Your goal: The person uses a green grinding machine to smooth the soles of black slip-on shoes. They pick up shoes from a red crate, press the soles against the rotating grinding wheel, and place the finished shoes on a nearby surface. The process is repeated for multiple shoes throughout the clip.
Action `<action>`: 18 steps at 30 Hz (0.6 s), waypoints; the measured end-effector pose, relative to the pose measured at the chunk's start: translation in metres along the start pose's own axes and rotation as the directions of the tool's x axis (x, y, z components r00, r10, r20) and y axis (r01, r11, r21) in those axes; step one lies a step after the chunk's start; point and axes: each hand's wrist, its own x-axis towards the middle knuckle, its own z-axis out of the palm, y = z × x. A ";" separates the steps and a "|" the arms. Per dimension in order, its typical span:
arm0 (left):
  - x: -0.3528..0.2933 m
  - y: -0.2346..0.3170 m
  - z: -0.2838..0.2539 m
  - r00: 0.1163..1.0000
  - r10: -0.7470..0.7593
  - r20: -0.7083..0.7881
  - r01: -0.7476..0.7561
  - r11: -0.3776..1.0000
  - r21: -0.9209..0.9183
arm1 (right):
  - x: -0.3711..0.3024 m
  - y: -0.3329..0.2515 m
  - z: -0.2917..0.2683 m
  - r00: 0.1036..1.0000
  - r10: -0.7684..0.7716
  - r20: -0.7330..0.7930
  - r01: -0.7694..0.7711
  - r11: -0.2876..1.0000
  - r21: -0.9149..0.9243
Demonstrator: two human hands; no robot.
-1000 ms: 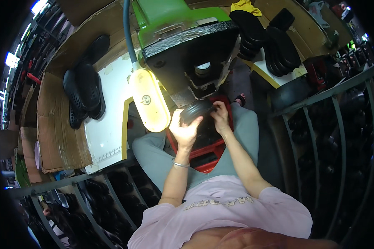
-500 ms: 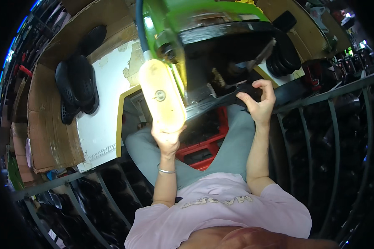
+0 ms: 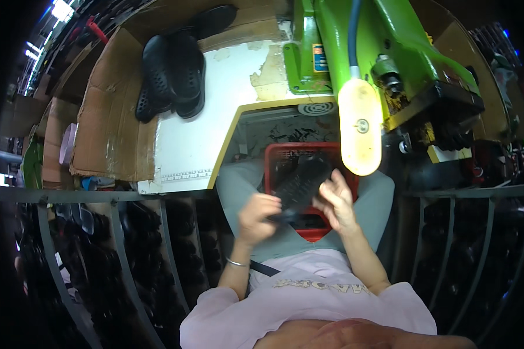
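Observation:
A black shoe (image 3: 303,185), with rows of small openings and slightly blurred, is held tilted above my lap. My left hand (image 3: 259,219) is closed on its lower end. Against its right edge is my right hand (image 3: 337,202), fingers apart and palm turned toward the shoe; whether the fingertips touch it I cannot tell. Below and behind the shoe, a red plastic crate (image 3: 273,149) sits between my knees. Right of the crate's far part hangs a long lit yellow-white lamp (image 3: 360,110) on a dark cable, in front of a green machine (image 3: 410,46).
Several black clogs (image 3: 174,72) lie on the white worktable (image 3: 221,87) at left, beside a cardboard box wall (image 3: 113,110). The machine's dark lower part (image 3: 442,107) juts out at right. Metal railings (image 3: 119,195) with many dark shoes behind flank me on both sides.
The view has swung right, so machine and lamp appear farther right. My left hand has left the lamp's lower end and my right the machine's dark opening; both are now at the shoe.

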 end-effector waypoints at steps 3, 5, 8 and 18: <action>0.000 0.014 0.028 0.928 0.026 0.373 0.008 0.996 -0.088 | -0.014 0.028 -0.049 0.943 0.311 0.113 -0.315 0.949 0.018; 0.054 0.025 0.012 0.905 -0.029 0.425 0.045 0.999 -0.027 | -0.022 0.006 -0.079 0.911 0.400 0.102 -0.402 0.915 0.000; 0.113 -0.024 -0.041 0.994 0.042 0.101 -0.103 0.673 0.733 | -0.045 -0.072 -0.116 0.961 0.266 0.077 -0.221 0.905 -0.364; 0.206 -0.148 -0.192 0.972 0.106 0.211 -0.234 0.304 0.923 | 0.007 -0.364 -0.175 0.725 -0.669 -0.166 0.242 0.473 -0.847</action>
